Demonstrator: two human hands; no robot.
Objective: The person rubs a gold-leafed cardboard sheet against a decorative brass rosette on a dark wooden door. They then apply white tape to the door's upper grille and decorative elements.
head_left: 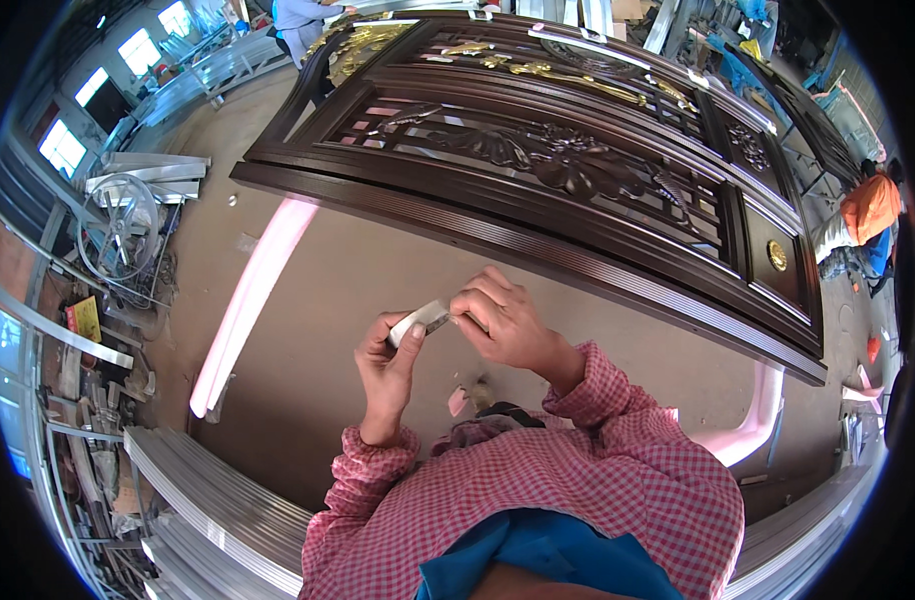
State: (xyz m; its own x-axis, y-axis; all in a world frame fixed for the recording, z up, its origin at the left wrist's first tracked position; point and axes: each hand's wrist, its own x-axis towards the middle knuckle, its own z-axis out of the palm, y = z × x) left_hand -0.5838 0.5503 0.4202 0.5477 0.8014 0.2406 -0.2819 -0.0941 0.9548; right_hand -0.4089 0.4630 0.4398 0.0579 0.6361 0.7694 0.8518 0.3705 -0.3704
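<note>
While the gate [578, 170] lies near, both hands [448, 340] pinch a small grey piece [421, 321].

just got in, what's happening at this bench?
A person in a pink checked shirt holds a small pale grey strip in front of the chest with both hands. The left hand grips its near end, and the right hand pinches the other end. Beyond the hands lies a large dark brown ornamental door with gold details. Grey metal rails lie at lower left. Other people work at the far edges.
</note>
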